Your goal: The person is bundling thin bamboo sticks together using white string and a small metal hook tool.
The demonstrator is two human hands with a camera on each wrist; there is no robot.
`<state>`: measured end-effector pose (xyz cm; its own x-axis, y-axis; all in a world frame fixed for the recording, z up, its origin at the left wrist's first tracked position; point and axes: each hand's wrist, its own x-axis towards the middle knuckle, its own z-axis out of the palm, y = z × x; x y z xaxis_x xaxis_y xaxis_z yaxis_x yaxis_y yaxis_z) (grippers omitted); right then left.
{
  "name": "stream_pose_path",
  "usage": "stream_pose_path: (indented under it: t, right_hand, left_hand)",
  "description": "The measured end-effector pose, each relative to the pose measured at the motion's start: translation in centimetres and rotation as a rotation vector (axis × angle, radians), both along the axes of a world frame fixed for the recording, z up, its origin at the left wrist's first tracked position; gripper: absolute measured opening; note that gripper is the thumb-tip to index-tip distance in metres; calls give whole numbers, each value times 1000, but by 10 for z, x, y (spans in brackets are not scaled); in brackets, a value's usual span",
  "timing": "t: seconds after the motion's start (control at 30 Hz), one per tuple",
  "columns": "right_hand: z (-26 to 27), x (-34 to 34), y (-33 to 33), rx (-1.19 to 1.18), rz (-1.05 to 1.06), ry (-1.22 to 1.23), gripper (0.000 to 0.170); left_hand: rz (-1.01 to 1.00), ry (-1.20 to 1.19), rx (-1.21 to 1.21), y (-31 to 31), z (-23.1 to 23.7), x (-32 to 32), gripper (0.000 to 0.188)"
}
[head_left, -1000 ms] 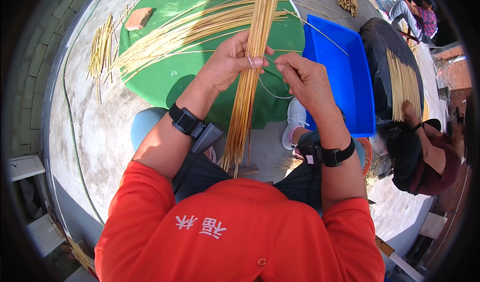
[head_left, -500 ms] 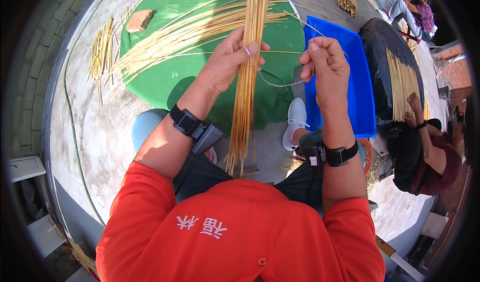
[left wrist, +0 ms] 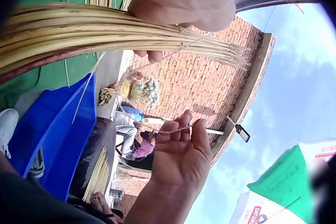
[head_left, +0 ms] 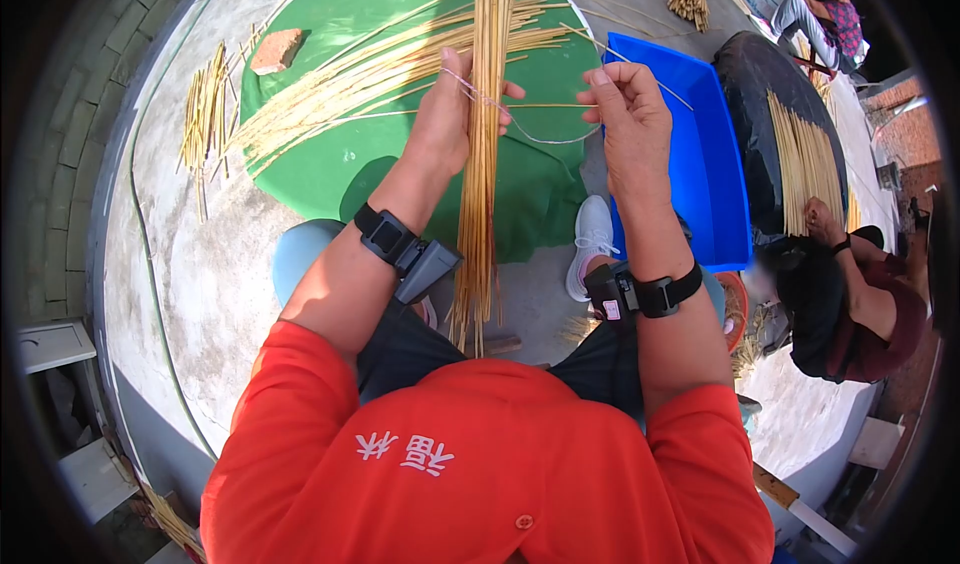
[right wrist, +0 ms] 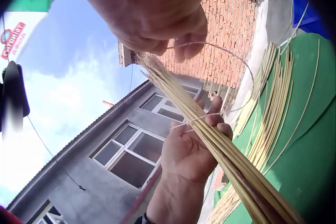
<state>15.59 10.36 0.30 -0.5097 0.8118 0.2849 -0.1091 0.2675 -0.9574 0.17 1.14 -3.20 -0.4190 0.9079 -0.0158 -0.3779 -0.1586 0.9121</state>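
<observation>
My left hand [head_left: 440,129] holds a long bundle of straw-coloured stalks [head_left: 480,194] upright, fingers behind it and thumb raised at its left side. A thin pale string [head_left: 555,142] crosses the front of the bundle near that thumb and loops out to the right. To the right of the bundle, my right hand [head_left: 640,124] pinches the string between thumb and fingers. In the right wrist view, the bundle [right wrist: 220,150] lies across the left palm [right wrist: 184,155], with the string around it. The left wrist view has the string running to the right fingertips [left wrist: 197,124].
Loose stalks [head_left: 350,79] and a brick [head_left: 277,52] lie on a green cloth [head_left: 400,169]. A blue tub [head_left: 690,194] stands at the right. Beyond it, a person's hand [head_left: 825,222] touches stalks [head_left: 805,159] on a black-covered surface. Another person [head_left: 840,24] sits farther back.
My right hand has moved right, away from the bundle, drawing out the string. The left thumb has lifted off the bundle's front, and the bundle has shifted slightly left.
</observation>
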Motion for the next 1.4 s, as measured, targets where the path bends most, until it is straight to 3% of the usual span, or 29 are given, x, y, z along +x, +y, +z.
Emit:
stream_pose_path:
  t: [0.07,0.17,0.3,0.4,0.5,0.57,0.73,0.93,1.07,1.27,1.4]
  right_hand:
    - [3,4,6,-136,-94,223,8]
    - [4,18,17,-202,-172,297,8]
    - [4,26,27,-265,-203,335,7]
    - [3,29,30,-350,-232,348,7]
    - [2,23,22,-396,-206,277,7]
    - [2,21,9,-451,-136,-20,7]
    - [-10,18,6,-311,-7,-42,8]
    - [7,41,36,-158,-357,270,6]
    - [8,43,37,-131,-392,301,8]
    - [-3,24,23,-159,-187,202,10]
    - [-8,6,3,-182,-12,37,11]
  left_hand:
    - [23,-11,-1,1,-1,-6,77]
    - [46,-13,-4,-1,-1,-10,92]
    - [82,-10,-21,-2,-5,-17,99]
    - [76,-166,59,-6,-3,-21,99]
    - [109,-253,157,-7,2,-26,96]
    - [153,-167,86,-6,6,-29,90]
    - [107,-192,186,-9,1,-40,79]
    - [179,-152,96,-11,-1,-35,80]
    - [217,-20,-10,-9,-3,-32,83]
    - [65,-98,-39,-7,1,-22,91]
    - [-6,-114,-33,-2,2,-15,87]
